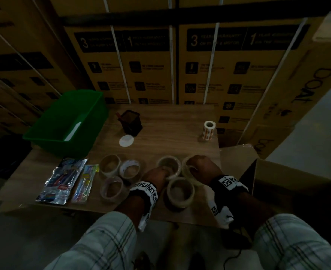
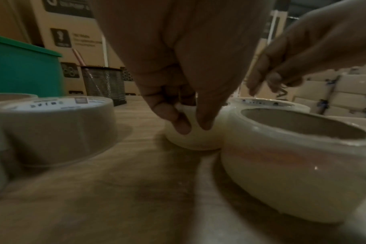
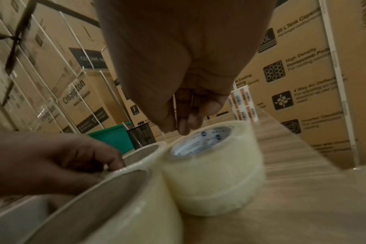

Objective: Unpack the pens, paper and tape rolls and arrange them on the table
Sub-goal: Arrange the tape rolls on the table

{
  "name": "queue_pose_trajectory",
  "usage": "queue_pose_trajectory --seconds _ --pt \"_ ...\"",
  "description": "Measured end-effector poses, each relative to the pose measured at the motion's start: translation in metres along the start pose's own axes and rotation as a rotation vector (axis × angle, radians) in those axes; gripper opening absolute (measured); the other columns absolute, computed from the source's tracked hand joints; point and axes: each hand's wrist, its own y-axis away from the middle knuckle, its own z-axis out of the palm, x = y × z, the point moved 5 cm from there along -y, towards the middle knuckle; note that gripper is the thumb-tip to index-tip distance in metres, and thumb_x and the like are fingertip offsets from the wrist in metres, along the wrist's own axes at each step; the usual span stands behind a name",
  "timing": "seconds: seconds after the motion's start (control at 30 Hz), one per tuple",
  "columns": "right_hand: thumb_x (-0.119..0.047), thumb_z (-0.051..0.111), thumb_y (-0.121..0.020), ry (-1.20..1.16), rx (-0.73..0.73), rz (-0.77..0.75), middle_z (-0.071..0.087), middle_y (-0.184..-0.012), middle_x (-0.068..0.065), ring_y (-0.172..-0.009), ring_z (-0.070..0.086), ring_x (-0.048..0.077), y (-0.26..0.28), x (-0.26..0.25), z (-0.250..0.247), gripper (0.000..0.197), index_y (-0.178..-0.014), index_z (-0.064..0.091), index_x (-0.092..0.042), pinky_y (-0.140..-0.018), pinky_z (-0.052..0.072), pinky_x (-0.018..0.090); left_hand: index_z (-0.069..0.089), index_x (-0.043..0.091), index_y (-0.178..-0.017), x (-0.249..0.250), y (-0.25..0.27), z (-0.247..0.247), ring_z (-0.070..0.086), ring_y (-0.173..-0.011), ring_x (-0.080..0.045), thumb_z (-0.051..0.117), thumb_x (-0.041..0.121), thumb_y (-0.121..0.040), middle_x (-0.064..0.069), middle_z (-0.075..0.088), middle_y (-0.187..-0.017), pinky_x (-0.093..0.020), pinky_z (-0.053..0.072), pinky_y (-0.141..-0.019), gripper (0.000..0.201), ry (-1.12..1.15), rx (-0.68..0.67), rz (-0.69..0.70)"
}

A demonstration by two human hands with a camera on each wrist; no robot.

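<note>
Several tape rolls lie flat on the wooden table [image 1: 170, 123]. My left hand [image 1: 160, 170] pinches the near rim of a pale tape roll [image 2: 195, 140] between thumb and fingers [image 2: 182, 125]. My right hand [image 1: 193, 164] hovers over the clear tape roll [image 3: 215, 173] to its right, its loosely curled fingertips [image 3: 183, 130] at that roll's far rim and holding nothing. A third roll [image 1: 180, 191] sits just in front of both hands. Two pen packets [image 1: 63, 180] lie at the table's left front.
Three more rolls [image 1: 112, 176] sit between the packets and my left hand. A green bin [image 1: 67, 121] with paper, a black mesh pen holder [image 1: 131, 121], a white disc [image 1: 126, 140] and a label roll [image 1: 209, 129] stand further back. An open cardboard box [image 1: 277, 182] is at the right.
</note>
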Motion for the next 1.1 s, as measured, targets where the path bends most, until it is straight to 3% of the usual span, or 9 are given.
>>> queue_pose_trajectory --seconds 0.17,0.3,0.43,0.53,0.87,1.1 --pt "-0.016 0.057 -0.082 0.063 -0.077 0.017 0.064 -0.123 0.004 -0.113 0.058 0.026 0.009 0.016 -0.003 0.037 -0.117 0.065 -0.023 -0.094 0.049 0.034 0.055 0.023 -0.13 0.004 -0.004 -0.012 0.053 -0.125 -0.025 0.047 0.026 -0.095 -0.004 0.052 -0.14 -0.038 0.04 -0.108 0.036 0.043 0.12 -0.009" --pt "-0.017 0.061 -0.082 0.1 -0.125 -0.02 0.064 -0.122 0.008 -0.112 0.058 0.029 0.013 0.016 -0.007 0.033 -0.114 0.066 -0.018 -0.092 0.047 0.032 0.055 0.018 -0.131 0.008 -0.004 -0.029 0.052 -0.125 -0.029 0.059 0.021 -0.09 -0.009 0.052 -0.14 -0.04 0.04 -0.107 0.041 0.04 0.218 -0.04" --pt "-0.029 0.063 -0.085 0.213 -0.236 0.009 0.05 -0.136 0.01 -0.124 0.047 0.031 0.018 0.018 0.0 0.044 -0.127 0.055 -0.02 -0.1 0.043 0.037 0.051 0.015 -0.135 0.012 -0.002 -0.042 0.049 -0.128 -0.029 0.064 0.017 -0.086 -0.009 0.048 -0.144 -0.034 0.039 -0.107 0.05 0.034 0.325 -0.026" --pt "-0.032 0.063 -0.086 0.325 -0.314 0.01 0.045 -0.14 0.01 -0.128 0.041 0.032 0.024 0.021 0.01 0.05 -0.132 0.049 -0.021 -0.103 0.041 0.039 0.048 0.018 -0.137 0.016 0.0 -0.045 0.048 -0.129 -0.03 0.068 0.022 -0.083 -0.008 0.046 -0.145 -0.035 0.039 -0.108 0.057 0.067 0.335 -0.049" --pt "-0.023 0.056 -0.091 0.383 -0.228 0.003 0.048 -0.142 0.008 -0.129 0.041 0.032 0.01 0.011 -0.002 0.039 -0.13 0.054 -0.021 -0.105 0.038 0.037 0.047 0.021 -0.138 0.009 -0.004 -0.049 0.046 -0.13 -0.031 0.065 0.02 -0.083 -0.008 0.047 -0.144 -0.042 0.039 -0.109 0.058 0.066 0.323 -0.083" --pt "-0.014 0.054 -0.09 0.301 -0.131 0.021 0.057 -0.132 0.008 -0.118 0.053 0.028 -0.032 0.004 -0.035 0.054 -0.141 0.04 -0.029 -0.098 0.045 0.034 0.056 0.021 -0.129 0.002 -0.033 -0.074 0.055 -0.121 -0.031 0.064 0.019 -0.083 -0.009 0.055 -0.135 -0.039 0.046 -0.102 0.047 0.08 0.366 -0.081"
